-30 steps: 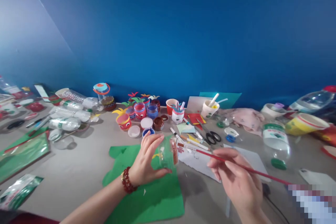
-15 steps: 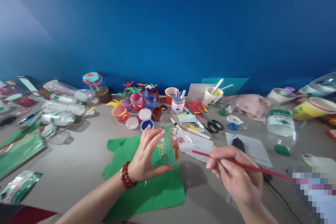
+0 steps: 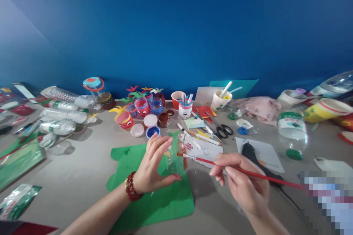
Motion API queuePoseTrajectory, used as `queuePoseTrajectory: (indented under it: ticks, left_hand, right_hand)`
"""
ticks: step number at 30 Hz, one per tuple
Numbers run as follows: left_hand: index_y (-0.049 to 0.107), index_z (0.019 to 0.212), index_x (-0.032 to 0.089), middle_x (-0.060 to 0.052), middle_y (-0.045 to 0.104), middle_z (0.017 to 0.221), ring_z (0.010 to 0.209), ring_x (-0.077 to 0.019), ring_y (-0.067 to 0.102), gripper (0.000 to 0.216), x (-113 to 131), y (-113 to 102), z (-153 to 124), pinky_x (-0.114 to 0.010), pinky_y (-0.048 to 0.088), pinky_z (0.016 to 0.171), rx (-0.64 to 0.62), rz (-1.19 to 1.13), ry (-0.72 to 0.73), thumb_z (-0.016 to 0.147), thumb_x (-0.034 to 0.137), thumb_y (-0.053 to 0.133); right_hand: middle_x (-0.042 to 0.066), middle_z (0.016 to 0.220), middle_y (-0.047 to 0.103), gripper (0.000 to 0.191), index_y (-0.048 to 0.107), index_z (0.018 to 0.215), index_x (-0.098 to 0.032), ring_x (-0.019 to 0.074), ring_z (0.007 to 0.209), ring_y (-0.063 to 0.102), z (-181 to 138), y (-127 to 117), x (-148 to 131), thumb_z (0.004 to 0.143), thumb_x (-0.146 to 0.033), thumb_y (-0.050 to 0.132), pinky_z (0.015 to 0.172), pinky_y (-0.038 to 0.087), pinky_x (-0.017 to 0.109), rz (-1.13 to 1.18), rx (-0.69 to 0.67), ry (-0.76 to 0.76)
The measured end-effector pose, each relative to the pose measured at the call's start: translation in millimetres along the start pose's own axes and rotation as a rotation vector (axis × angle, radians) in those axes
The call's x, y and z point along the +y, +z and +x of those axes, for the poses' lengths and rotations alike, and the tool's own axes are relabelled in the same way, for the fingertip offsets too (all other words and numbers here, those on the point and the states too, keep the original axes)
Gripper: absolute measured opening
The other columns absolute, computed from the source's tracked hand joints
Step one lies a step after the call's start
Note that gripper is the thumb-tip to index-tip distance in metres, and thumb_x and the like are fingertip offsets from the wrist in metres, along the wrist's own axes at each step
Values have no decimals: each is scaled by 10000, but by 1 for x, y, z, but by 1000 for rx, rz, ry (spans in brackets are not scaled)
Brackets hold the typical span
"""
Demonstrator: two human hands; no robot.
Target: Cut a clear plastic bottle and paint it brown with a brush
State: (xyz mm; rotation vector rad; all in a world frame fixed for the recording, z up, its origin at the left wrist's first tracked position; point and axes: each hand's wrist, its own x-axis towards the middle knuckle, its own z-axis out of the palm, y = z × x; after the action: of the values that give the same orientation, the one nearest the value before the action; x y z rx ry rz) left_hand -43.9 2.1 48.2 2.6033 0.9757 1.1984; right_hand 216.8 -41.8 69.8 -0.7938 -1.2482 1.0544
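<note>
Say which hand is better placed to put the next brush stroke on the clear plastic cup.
Right. The right hand grips the red-handled paintbrush, whose tip sits at the side of the clear plastic cup. The left hand is wrapped around that cup, holding it above the green paper sheet, so it likely steadies.

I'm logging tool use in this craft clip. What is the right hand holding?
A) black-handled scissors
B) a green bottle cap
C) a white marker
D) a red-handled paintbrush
D: the right hand grips a red-handled paintbrush, its tip at the clear cup held by the left hand.
</note>
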Motion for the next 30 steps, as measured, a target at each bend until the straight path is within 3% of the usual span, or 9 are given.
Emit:
queuePoseTrajectory:
  ticks: [30]
  left_hand:
    - [288, 1513, 162, -217, 564, 1328, 1262, -377, 535, 914, 3, -3, 2, -590, 408, 1070, 29, 0, 11, 798, 522, 730]
  right_hand:
    - [78, 672, 731, 145, 734, 849, -168, 172, 536, 652, 3, -3, 3, 892, -206, 600, 408, 516, 236, -26, 84, 48]
